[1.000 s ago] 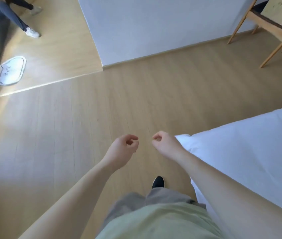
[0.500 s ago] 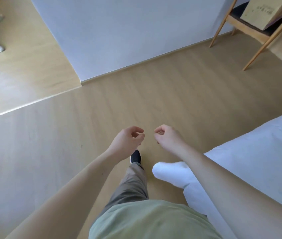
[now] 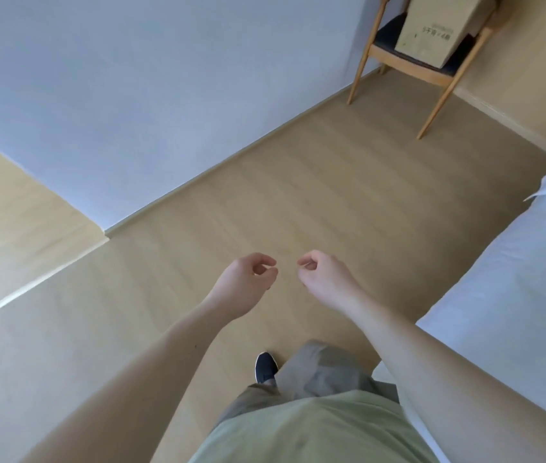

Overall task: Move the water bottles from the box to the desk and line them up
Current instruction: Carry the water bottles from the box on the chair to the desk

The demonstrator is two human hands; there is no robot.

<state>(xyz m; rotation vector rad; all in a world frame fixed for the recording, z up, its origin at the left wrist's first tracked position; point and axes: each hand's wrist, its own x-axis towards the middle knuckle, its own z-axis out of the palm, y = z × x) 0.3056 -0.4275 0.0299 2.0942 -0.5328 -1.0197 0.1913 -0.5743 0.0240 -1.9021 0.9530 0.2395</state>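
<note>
The chair (image 3: 412, 58) with the cardboard box (image 3: 438, 28) on its seat has come nearer and more fully into view at the upper right, and the bed (image 3: 515, 279) has slid further right. Both the left hand (image 3: 244, 285) and the right hand (image 3: 326, 279) stay raised over the floor (image 3: 298, 195), fingers loosely curled, holding nothing. Any bottles are probably inside the box, unseen.

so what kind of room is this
Most likely a bedroom, perhaps in a hotel or flat. A bed with white bedding runs along the right, the floor is light wood laminate, and a wooden chair in the corner carries a cardboard box. No desk shows.
</note>
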